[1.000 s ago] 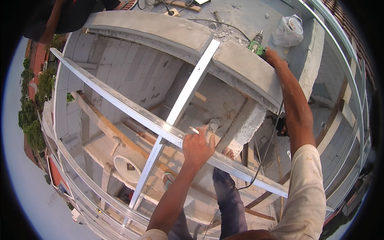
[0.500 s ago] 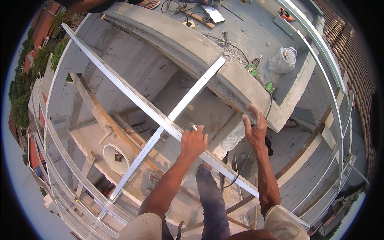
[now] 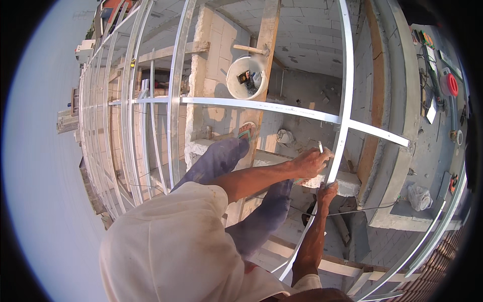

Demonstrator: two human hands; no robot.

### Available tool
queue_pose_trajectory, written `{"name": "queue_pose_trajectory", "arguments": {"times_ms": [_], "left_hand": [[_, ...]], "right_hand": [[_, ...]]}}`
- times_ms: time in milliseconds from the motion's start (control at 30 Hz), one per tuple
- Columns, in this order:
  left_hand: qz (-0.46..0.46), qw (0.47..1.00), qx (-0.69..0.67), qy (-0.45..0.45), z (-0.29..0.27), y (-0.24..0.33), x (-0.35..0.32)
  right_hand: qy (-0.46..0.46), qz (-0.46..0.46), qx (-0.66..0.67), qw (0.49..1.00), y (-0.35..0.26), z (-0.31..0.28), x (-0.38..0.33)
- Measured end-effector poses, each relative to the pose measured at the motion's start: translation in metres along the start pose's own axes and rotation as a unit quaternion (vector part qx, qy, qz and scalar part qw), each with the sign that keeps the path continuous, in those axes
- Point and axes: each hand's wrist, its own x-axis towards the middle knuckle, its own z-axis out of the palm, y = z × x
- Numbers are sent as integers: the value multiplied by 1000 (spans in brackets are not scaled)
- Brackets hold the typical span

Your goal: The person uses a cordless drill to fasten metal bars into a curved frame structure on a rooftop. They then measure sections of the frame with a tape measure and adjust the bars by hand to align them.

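A long silvery metal bar runs from the far edge toward me, crossing over a thinner metal strip. My right hand is closed around the near stretch of the bar. Just to its left, my left hand has its fingers curled, and a thin white stick that looks like a cigarette pokes up between them. Its fingertips are at the side of the bar; whether they press on it I cannot tell. Below both hands lies a rough-edged concrete beam.
A white bucket with small items stands beside a wooden plank, with a hammer nearby. My sandalled foot is on the plank. Right, past a concrete ledge, lie tools and a plastic bag. More metal bars stretch left over openings.
The view has swung round, and the framework now appears turned. My right hand, earlier open and raised off the bar, now grips it. The left still holds the white stick.
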Motion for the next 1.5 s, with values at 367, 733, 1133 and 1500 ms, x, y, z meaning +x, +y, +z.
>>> {"name": "queue_pose_trajectory", "arguments": {"times_ms": [367,733,1133,1500], "left_hand": [[-374,901,217,-36,-230,0,-224],[-576,808,-70,106,-286,52,-316],[-522,841,-91,111,-338,62,-329],[-466,835,-103,274,-349,94,-357]], "right_hand": [[-276,58,-68,957,15,-58,27],[-345,195,-14,918,-114,-144,18],[-312,83,46,945,-162,-165,57],[-372,141,57,916,-183,-150,11]]}}
